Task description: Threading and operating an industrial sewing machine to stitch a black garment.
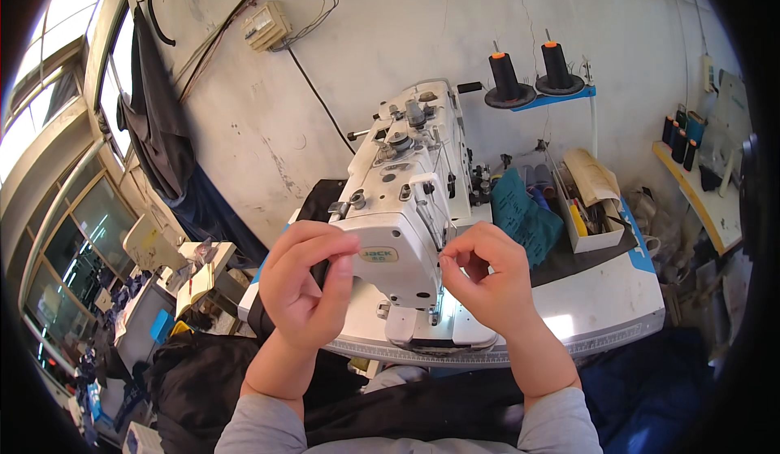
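Observation:
A white sewing machine (pixel 410 234) stands on a white table, its head end toward me and a lit spot by the needle area (pixel 436 312). My left hand (pixel 305 287) is raised at the left of the machine head, with thumb and fingertips brought close in a pinch. On the other side, my right hand (pixel 491 275) pinches thumb and forefinger together beside the thread guides (pixel 435 202). Anything between the fingers of either hand is too fine to make out. Dark cloth (pixel 390 409) lies across my lap below the table edge.
Two black thread cones (pixel 505 76) sit on a blue stand behind the machine. Teal cloth (pixel 524 214) and a white box of tools (pixel 591 218) are on the table's right. Dark garments (pixel 158 121) hang at the left wall. More spools (pixel 681 137) stand far right.

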### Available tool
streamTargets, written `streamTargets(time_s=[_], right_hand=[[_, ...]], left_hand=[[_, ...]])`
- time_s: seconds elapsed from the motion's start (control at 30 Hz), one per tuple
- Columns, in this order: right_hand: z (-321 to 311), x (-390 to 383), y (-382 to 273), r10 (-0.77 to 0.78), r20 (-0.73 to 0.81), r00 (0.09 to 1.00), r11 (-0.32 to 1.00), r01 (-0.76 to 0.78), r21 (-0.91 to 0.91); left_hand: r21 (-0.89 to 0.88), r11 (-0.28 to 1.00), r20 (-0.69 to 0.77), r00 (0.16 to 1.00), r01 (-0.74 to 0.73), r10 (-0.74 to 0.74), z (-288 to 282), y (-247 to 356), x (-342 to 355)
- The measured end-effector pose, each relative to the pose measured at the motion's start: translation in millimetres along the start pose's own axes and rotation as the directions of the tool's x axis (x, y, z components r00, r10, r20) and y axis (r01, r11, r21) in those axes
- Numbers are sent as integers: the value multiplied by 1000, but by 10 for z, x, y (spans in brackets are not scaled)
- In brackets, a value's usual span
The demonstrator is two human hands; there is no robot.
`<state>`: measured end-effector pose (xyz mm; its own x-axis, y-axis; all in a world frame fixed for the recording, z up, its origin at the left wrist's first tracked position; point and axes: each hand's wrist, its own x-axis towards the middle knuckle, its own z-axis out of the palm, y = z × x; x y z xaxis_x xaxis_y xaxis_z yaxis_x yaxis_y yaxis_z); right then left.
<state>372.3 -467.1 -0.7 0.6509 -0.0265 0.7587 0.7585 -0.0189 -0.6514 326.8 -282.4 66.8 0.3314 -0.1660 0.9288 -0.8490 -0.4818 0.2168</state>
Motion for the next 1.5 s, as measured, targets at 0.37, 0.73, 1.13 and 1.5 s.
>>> streamTargets(time_s=[0.37,0.73,1.13,1.5], right_hand=[[-32,-132,154,-196,42,980,933,173,315],[-666,-309,581,-166,-44,985,972,156,-176],[-2653,251,2305,299,-401,866,-196,-356,-914],[-2357,274,2607,611,-390,689,-116,-409,-905]], left_hand=[[541,707,415,876,-455,246,402,54,160],[477,723,489,835,-499,253,316,12,205],[396,777,453,840,-489,297,345,-88,192],[361,796,429,845,-486,321,365,-129,224]])
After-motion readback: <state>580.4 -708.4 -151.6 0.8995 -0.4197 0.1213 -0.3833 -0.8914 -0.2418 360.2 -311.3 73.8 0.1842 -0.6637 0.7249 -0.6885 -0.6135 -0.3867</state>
